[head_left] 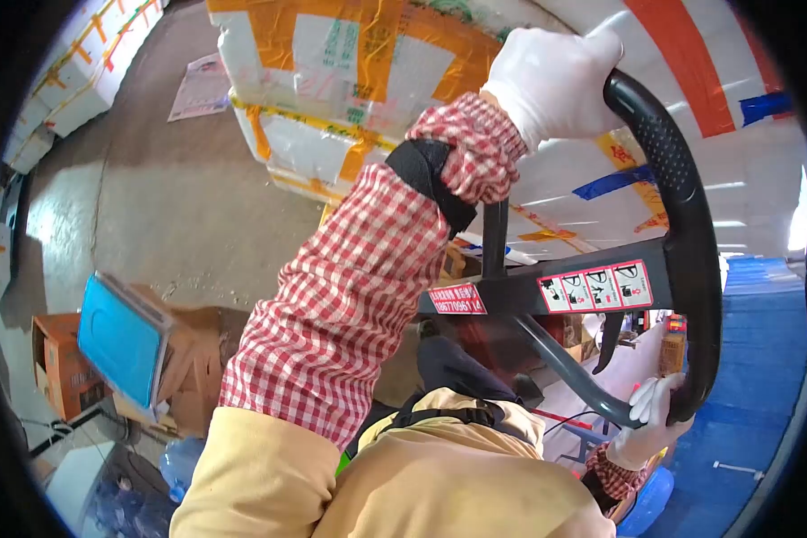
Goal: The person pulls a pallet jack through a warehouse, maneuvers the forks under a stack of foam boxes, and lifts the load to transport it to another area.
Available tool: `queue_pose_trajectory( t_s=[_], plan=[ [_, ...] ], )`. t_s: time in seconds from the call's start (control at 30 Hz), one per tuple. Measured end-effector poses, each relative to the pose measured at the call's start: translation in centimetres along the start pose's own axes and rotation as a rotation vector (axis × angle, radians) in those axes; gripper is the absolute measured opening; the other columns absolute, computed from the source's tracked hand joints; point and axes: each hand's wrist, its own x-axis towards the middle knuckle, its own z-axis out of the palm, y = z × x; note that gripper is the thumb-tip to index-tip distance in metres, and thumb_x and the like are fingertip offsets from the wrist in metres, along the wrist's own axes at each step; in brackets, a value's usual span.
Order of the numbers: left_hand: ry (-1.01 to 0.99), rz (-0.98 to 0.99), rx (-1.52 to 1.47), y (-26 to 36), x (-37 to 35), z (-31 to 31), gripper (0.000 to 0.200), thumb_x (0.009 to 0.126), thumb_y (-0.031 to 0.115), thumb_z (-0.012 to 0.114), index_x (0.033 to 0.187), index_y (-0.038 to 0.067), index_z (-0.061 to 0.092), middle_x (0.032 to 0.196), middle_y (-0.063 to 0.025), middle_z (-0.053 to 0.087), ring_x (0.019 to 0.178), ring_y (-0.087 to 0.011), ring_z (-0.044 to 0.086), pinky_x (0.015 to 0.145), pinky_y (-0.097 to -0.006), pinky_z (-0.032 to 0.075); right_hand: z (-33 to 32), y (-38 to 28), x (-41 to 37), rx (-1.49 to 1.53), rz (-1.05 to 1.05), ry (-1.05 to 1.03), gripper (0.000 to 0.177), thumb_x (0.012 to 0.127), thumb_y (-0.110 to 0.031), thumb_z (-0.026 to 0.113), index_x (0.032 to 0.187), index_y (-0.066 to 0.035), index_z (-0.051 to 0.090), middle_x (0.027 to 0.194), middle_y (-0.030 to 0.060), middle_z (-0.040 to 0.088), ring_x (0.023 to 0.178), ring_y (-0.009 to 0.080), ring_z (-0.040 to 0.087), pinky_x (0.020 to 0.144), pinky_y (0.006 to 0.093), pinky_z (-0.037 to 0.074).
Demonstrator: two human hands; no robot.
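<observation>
A black pallet jack handle stands at the right, a looped grip with a sticker-covered crossbar and a small lever inside the loop. My left hand, in a white glove, is closed around the upper end of the loop, whose tip it hides. A red checked sleeve with a black band covers that arm. My right hand, gloved in white too, wraps its fingers around the lower corner of the loop. Close behind the handle and my left hand are white foam boxes bound with orange tape.
More taped white boxes are stacked at the far left. A sheet of paper lies on the grey floor. Cardboard boxes and a blue-lidded container stand at left. A blue surface extends along the right.
</observation>
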Motion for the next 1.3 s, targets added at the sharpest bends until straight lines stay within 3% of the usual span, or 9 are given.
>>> queue_pose_trajectory(
  t_s=[0.13, 0.27, 0.43, 0.7, 0.9, 1.13, 1.2, 1.23, 1.3],
  plan=[
    [0.026, 0.045, -0.073, 0.4, -0.4, -0.9, 0.031, 0.067, 0.034, 0.074, 0.08, 0.01, 0.058, 0.068, -0.0094, 0.065, 0.066, -0.0316, 0.067, 0.059, -0.0427, 0.053, -2.1, -0.2, -0.5, -0.282, 0.071, 0.165, 0.031, 0.086, -0.001, 0.065, 0.115, 0.004, 0.057, 0.104, 0.0091, 0.063, 0.091, 0.016, 0.059, 0.082, 0.029, 0.048],
    [-0.007, 0.056, -0.123, 1.3, -1.2, -1.8, 0.028, 0.071, 0.029, 0.072, 0.084, 0.009, 0.057, 0.071, -0.0102, 0.066, 0.068, -0.0315, 0.067, 0.059, -0.043, 0.052, -0.6, 0.6, -0.1, -0.379, -0.173, 0.221, 0.017, 0.089, -0.005, 0.063, 0.104, 0.003, 0.061, 0.061, 0.0007, 0.053, 0.045, 0.0068, 0.046, 0.044, 0.0232, 0.037],
    [0.13, 0.058, -0.128, 0.7, -2.3, -3.0, 0.027, 0.072, 0.029, 0.072, 0.079, 0.009, 0.056, 0.067, -0.0119, 0.064, 0.063, -0.0309, 0.066, 0.056, -0.041, 0.051, 1.2, 2.0, 3.2, -0.399, 0.139, 0.333, 0.019, 0.088, -0.009, 0.067, 0.102, 0.003, 0.067, 0.066, 0.0018, 0.062, 0.05, 0.0092, 0.054, 0.045, 0.0263, 0.039],
    [0.17, 0.0, 0.108, 1.9, -6.4, -1.2, 0.024, 0.068, 0.024, 0.075, 0.084, 0.013, 0.06, 0.067, -0.0099, 0.063, 0.064, -0.0309, 0.065, 0.055, -0.0372, 0.05, 3.0, 11.6, 9.2, -0.211, -0.252, 0.343, 0.025, 0.08, 0.001, 0.069, 0.105, 0.002, 0.066, 0.088, 0.0039, 0.069, 0.081, 0.0104, 0.064, 0.077, 0.0253, 0.05],
    [0.09, -0.145, 0.141, 1.1, -7.2, -0.5, 0.02, 0.073, 0.02, 0.073, 0.087, 0.013, 0.061, 0.071, -0.0127, 0.065, 0.069, -0.0334, 0.067, 0.06, -0.0367, 0.052, 5.1, 13.3, 11.1, -0.212, -0.353, 0.258, 0.023, 0.076, 0.003, 0.07, 0.099, -0.002, 0.068, 0.085, 0.0049, 0.07, 0.078, 0.011, 0.065, 0.074, 0.0268, 0.05],
    [0.351, 0.098, 0.345, -3.3, -7.7, 0.8, 0.03, 0.071, 0.023, 0.072, 0.099, 0.014, 0.066, 0.077, -0.0156, 0.067, 0.076, -0.0371, 0.067, 0.068, -0.0423, 0.054, 7.5, 14.9, 13.0, -0.223, -0.442, 0.183, 0.017, 0.077, -0.012, 0.069, 0.092, -0.003, 0.071, 0.081, 0.0178, 0.068, 0.078, 0.0311, 0.069, 0.071, 0.0352, 0.052],
    [0.19, -0.141, 0.644, -4.1, -7.9, -0.3, 0.046, 0.073, 0.039, 0.068, 0.111, 0.014, 0.066, 0.093, -0.0202, 0.069, 0.09, -0.0349, 0.067, 0.078, -0.0424, 0.053, 7.8, 15.7, 14.3, -0.29, -0.637, 0.224, 0.021, 0.078, -0.02, 0.069, 0.088, -0.002, 0.068, 0.068, 0.0125, 0.066, 0.066, 0.0251, 0.067, 0.063, 0.036, 0.051],
    [0.336, 0.156, 0.371, -3.3, -8.6, -0.2, 0.034, 0.074, 0.018, 0.074, 0.104, 0.004, 0.065, 0.082, -0.0196, 0.069, 0.074, -0.0319, 0.069, 0.066, -0.038, 0.053, 7.9, 16.0, 15.0, -0.325, -0.733, 0.25, 0.024, 0.078, -0.024, 0.069, 0.087, -0.002, 0.066, 0.062, 0.0099, 0.065, 0.059, 0.0221, 0.066, 0.06, 0.0364, 0.051],
    [0.312, 0.194, 0.401, -3.9, -9.6, 0.2, 0.034, 0.075, 0.019, 0.073, 0.105, 0.005, 0.066, 0.084, -0.0181, 0.069, 0.077, -0.03, 0.069, 0.068, -0.0371, 0.053, 9.6, 17.8, 16.0, -0.448, -0.987, 0.647, 0.025, 0.079, -0.018, 0.066, 0.098, -0.003, 0.068, 0.077, 0.0148, 0.069, 0.074, 0.0234, 0.069, 0.068, 0.0355, 0.052]
  ],
)
